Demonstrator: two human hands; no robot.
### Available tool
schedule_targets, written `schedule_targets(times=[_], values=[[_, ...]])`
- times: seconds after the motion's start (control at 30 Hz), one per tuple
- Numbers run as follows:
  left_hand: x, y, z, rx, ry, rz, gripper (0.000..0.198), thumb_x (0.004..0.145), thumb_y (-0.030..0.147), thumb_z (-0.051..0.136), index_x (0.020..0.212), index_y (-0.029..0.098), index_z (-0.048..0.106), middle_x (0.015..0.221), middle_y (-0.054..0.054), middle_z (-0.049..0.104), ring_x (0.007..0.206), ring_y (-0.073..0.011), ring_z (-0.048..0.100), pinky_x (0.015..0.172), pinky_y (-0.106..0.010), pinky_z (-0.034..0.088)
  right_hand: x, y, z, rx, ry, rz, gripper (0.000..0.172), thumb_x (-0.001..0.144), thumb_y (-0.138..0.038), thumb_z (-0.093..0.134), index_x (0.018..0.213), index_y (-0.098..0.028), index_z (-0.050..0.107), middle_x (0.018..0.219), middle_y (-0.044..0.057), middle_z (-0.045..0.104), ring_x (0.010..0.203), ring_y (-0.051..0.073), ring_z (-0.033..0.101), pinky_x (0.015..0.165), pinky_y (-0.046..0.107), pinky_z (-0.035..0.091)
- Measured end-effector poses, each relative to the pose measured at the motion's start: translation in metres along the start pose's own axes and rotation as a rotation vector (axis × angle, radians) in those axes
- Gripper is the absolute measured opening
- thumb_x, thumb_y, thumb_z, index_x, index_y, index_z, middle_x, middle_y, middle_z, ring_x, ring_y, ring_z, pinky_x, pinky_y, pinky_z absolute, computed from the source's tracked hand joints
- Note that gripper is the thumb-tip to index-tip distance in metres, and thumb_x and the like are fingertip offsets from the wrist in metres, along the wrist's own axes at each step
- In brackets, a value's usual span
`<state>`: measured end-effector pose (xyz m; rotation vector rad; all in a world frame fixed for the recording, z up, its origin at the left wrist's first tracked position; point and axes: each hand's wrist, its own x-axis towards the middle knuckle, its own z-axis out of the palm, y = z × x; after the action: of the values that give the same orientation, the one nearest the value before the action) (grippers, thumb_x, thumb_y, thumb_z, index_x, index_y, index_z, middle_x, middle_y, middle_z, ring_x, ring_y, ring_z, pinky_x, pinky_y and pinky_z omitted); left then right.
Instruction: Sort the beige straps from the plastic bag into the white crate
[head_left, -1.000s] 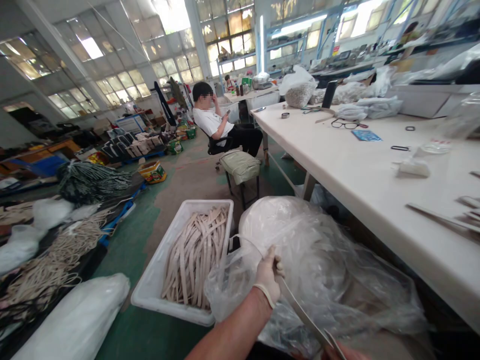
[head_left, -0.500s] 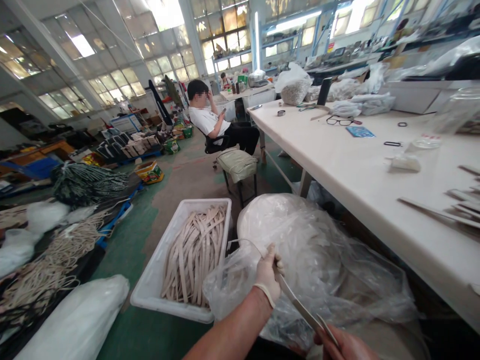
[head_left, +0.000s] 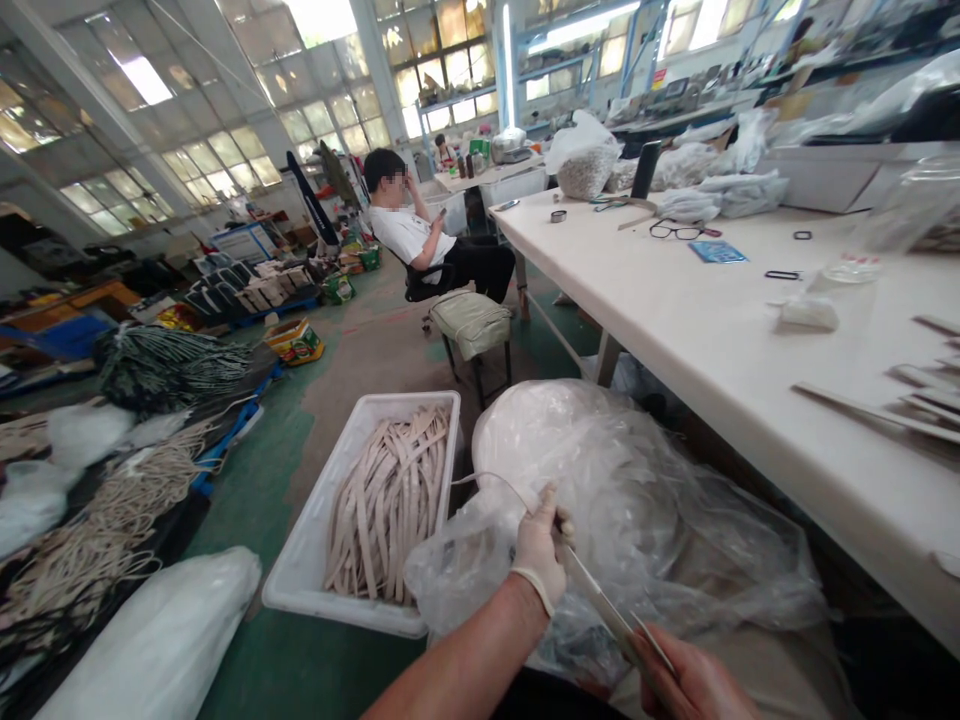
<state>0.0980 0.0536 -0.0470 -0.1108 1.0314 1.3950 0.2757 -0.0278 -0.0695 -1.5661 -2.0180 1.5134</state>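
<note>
Head | right hand (head_left: 690, 685) risen into view | left hand (head_left: 538, 545) unchanged on strap (head_left: 600, 602)

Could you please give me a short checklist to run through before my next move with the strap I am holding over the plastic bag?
1. Left hand grips the strap: ok, gloved fingers are closed around it.
2. Right hand grips the strap: ok, pinched at the picture's lower edge.
3. Strap straight between the hands: ok; whether it is twisted, cannot tell.
4. Strap free of the plastic bag: cannot tell, a thin length curves on from the left hand over the film.
5. White bin close by: ok, it stands open beside the bag, partly filled with tan straps.
6. Seated person out of the way: ok, far off across the floor.
</note>
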Motion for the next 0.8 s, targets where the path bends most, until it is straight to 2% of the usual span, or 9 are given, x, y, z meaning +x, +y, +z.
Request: schedule_targets(times=[0.1, 0.17, 0.27, 0.4, 0.47, 0.53, 0.6, 0.63, 0.8], values=[[-0.004, -0.016, 0.001, -0.008, -0.035, -0.034, 0.056, 0.053, 0.045, 0.090, 0.093, 0.015, 0.064, 0.061, 0.005, 0.053, 0.044, -0.0054, 0.045, 0.040, -0.017, 0.033, 0.003, -0.008, 0.000, 0.034, 0.040, -0.018, 0.065, 0.094, -0.069, 0.019, 0.069, -0.020, 0.054, 0.058, 0.004, 0.065, 0.053, 0.018, 0.062, 0.053, 0.024, 0.044], [-0.009, -0.019, 0.003, -0.011, -0.038, -0.062, 0.054, 0.060, 0.040, 0.088, 0.102, 0.015, 0.066, 0.063, 0.004, 0.054, 0.046, -0.0057, 0.046, 0.041, -0.016, 0.034, 0.003, -0.013, -0.004, 0.074, 0.086, -0.060, 0.061, 0.096, -0.066, 0.025, 0.072, -0.020, 0.057, 0.062, 0.003, 0.066, 0.056, 0.018, 0.062, 0.054, 0.024, 0.046], [-0.016, -0.007, 0.007, -0.038, -0.033, -0.115, 0.042, 0.071, 0.033, 0.081, 0.106, 0.016, 0.067, 0.065, 0.003, 0.054, 0.046, -0.0054, 0.046, 0.041, -0.016, 0.034, 0.002, -0.018, -0.014, 0.189, 0.210, -0.133, 0.053, 0.094, -0.064, 0.036, 0.085, -0.021, 0.065, 0.074, 0.004, 0.070, 0.059, 0.018, 0.063, 0.056, 0.024, 0.051], [-0.025, 0.018, 0.010, -0.106, -0.072, -0.143, 0.030, 0.080, 0.024, 0.074, 0.108, 0.016, 0.067, 0.069, 0.002, 0.055, 0.048, -0.0045, 0.048, 0.042, -0.014, 0.036, 0.001, -0.017, -0.029, 0.295, 0.436, -0.113, 0.049, 0.087, -0.065, 0.051, 0.093, -0.021, 0.071, 0.085, 0.006, 0.074, 0.057, 0.018, 0.064, 0.051, 0.024, 0.055], [-0.029, 0.026, 0.010, -0.125, -0.087, -0.166, 0.024, 0.083, 0.020, 0.070, 0.107, 0.016, 0.067, 0.071, 0.002, 0.055, 0.050, -0.0041, 0.049, 0.042, -0.013, 0.036, 0.001, -0.018, -0.033, 0.235, 0.519, -0.181, 0.043, 0.086, -0.060, 0.057, 0.098, -0.021, 0.072, 0.096, 0.007, 0.075, 0.077, 0.022, 0.070, 0.063, 0.026, 0.059], [-0.032, 0.029, 0.011, -0.144, -0.100, -0.208, 0.018, 0.087, 0.018, 0.065, 0.104, 0.015, 0.067, 0.072, 0.001, 0.055, 0.051, -0.0038, 0.049, 0.042, -0.012, 0.037, 0.002, -0.022, -0.033, 0.129, 0.585, -0.331, 0.036, 0.089, -0.051, 0.059, 0.107, -0.022, 0.070, 0.111, 0.009, 0.072, 0.099, 0.025, 0.068, 0.085, 0.033, 0.058], [-0.033, 0.029, 0.011, -0.163, -0.104, -0.246, 0.013, 0.088, 0.016, 0.062, 0.100, 0.013, 0.066, 0.072, 0.001, 0.055, 0.051, -0.0032, 0.050, 0.043, -0.011, 0.037, 0.002, -0.027, -0.031, 0.025, 0.596, -0.480, 0.032, 0.092, -0.041, 0.059, 0.115, -0.021, 0.067, 0.124, 0.010, 0.066, 0.113, 0.025, 0.063, 0.099, 0.038, 0.052], [-0.034, 0.028, 0.011, -0.166, -0.100, -0.260, 0.011, 0.088, 0.016, 0.063, 0.099, 0.013, 0.066, 0.072, 0.001, 0.055, 0.052, -0.0029, 0.050, 0.043, -0.011, 0.037, 0.002, -0.030, -0.030, -0.018, 0.581, -0.532, 0.030, 0.093, -0.037, 0.058, 0.117, -0.021, 0.067, 0.128, 0.010, 0.064, 0.115, 0.024, 0.062, 0.100, 0.038, 0.051], [-0.032, 0.024, 0.009, -0.175, -0.092, -0.308, 0.008, 0.088, 0.017, 0.064, 0.094, 0.012, 0.065, 0.074, 0.000, 0.056, 0.053, -0.0028, 0.052, 0.045, -0.011, 0.040, 0.001, -0.038, -0.024, -0.099, 0.428, -0.651, 0.030, 0.094, -0.027, 0.057, 0.122, -0.024, 0.066, 0.136, 0.010, 0.059, 0.113, 0.023, 0.064, 0.096, 0.031, 0.054]])
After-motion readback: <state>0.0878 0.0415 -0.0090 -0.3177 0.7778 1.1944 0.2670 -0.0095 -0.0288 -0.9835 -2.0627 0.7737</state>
